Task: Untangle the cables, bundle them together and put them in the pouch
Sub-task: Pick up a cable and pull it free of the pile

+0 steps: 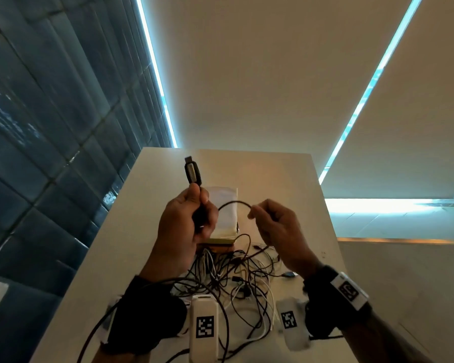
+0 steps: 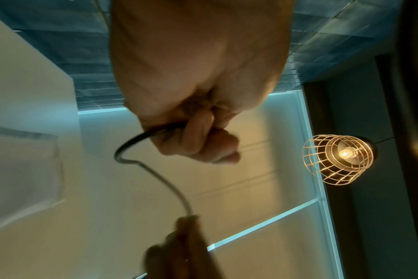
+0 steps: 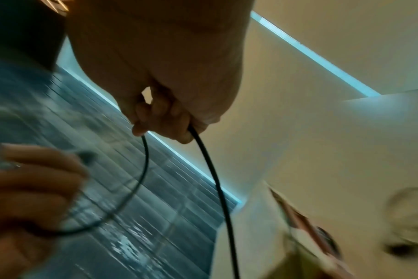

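Note:
My left hand (image 1: 194,213) grips a black cable just below its USB plug (image 1: 192,171), which points up above the fist. The black cable (image 1: 233,203) arcs from that fist to my right hand (image 1: 262,216), which pinches it between thumb and fingers. In the left wrist view the cable (image 2: 155,175) loops from my curled left fingers (image 2: 203,143) down to the right hand. The right wrist view shows the cable (image 3: 210,169) running out on both sides of my right fingers (image 3: 160,122). A tangle of black and white cables (image 1: 236,279) lies on the white table (image 1: 131,231). A clear pouch (image 1: 227,213) lies behind my hands.
A yellowish flat thing (image 1: 220,241) lies under the pouch's near end. Two white tagged blocks (image 1: 204,326) (image 1: 291,320) lie on the table by my wrists. A dark tiled wall (image 1: 50,127) stands at the left. A caged lamp (image 2: 339,158) hangs overhead.

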Demonstrator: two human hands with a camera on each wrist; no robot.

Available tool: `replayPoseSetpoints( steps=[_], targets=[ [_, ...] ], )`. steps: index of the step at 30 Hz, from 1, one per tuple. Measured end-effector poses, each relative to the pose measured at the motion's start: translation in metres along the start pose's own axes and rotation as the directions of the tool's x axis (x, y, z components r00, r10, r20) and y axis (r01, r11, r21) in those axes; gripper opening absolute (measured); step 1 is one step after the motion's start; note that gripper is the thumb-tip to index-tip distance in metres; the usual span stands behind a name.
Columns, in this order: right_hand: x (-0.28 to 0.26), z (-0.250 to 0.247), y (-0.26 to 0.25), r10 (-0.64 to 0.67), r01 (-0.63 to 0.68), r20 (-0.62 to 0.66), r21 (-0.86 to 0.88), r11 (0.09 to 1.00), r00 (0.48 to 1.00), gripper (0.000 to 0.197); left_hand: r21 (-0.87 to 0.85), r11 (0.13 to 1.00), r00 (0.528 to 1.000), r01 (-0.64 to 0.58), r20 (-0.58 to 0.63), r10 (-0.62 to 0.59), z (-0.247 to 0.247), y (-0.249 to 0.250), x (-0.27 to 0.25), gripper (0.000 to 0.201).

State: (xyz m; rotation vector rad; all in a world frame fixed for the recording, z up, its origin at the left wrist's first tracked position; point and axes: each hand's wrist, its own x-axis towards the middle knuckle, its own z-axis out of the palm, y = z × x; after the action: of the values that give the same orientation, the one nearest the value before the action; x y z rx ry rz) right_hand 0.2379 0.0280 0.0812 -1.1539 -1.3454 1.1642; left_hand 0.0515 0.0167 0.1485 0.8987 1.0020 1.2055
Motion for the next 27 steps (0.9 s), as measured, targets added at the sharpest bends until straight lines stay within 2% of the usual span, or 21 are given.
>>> replayPoseSetpoints(
  steps=[2, 5, 7, 9, 13, 18, 22, 27],
  targets=[
    [0.001, -0.002, -0.031, -0.1, 0.095, 0.043, 0.113, 0.989, 0.994, 0.02, 0.019, 0.997, 0.998, 0.07, -0.006, -0.07, 0.002, -0.002, -0.001, 0.038],
    [-0.004, 0.0, -0.061, -0.232, 0.203, 0.156, 0.183, 0.962, 0.96, 0.018, -0.112, 0.988, 0.99, 0.103, 0.11, -0.091, 0.008, 0.002, -0.002, 0.038],
    [-0.01, 0.003, -0.063, -0.251, 0.201, 0.229, 0.222, 0.954, 0.94, 0.017, -0.237, 0.965, 0.975, 0.112, 0.216, -0.06, 0.011, 0.007, -0.002, 0.037],
    [-0.015, 0.006, -0.056, -0.245, 0.208, 0.27, 0.161, 0.965, 0.931, 0.02, -0.312, 0.944, 0.95, 0.104, 0.312, -0.002, 0.012, 0.009, -0.002, 0.041],
    [-0.02, 0.006, -0.031, -0.16, 0.145, 0.299, 0.07, 0.987, 0.941, 0.019, -0.422, 0.905, 0.93, 0.055, 0.351, 0.108, 0.013, 0.017, -0.004, 0.042],
    [-0.022, -0.003, 0.004, -0.062, 0.08, 0.274, -0.056, 0.995, 0.96, 0.019, -0.3, 0.949, 0.919, -0.097, 0.338, 0.201, 0.01, 0.03, -0.006, 0.036],
    [-0.018, -0.006, 0.031, -0.045, 0.087, 0.227, -0.178, 0.98, 0.973, 0.019, -0.216, 0.969, 0.927, -0.121, 0.325, 0.188, 0.009, 0.031, -0.006, 0.032],
    [-0.015, -0.005, 0.053, -0.015, 0.063, 0.198, -0.239, 0.969, 0.98, 0.021, -0.179, 0.976, 0.947, -0.125, 0.273, 0.172, 0.005, 0.026, -0.004, 0.035]
  ],
)
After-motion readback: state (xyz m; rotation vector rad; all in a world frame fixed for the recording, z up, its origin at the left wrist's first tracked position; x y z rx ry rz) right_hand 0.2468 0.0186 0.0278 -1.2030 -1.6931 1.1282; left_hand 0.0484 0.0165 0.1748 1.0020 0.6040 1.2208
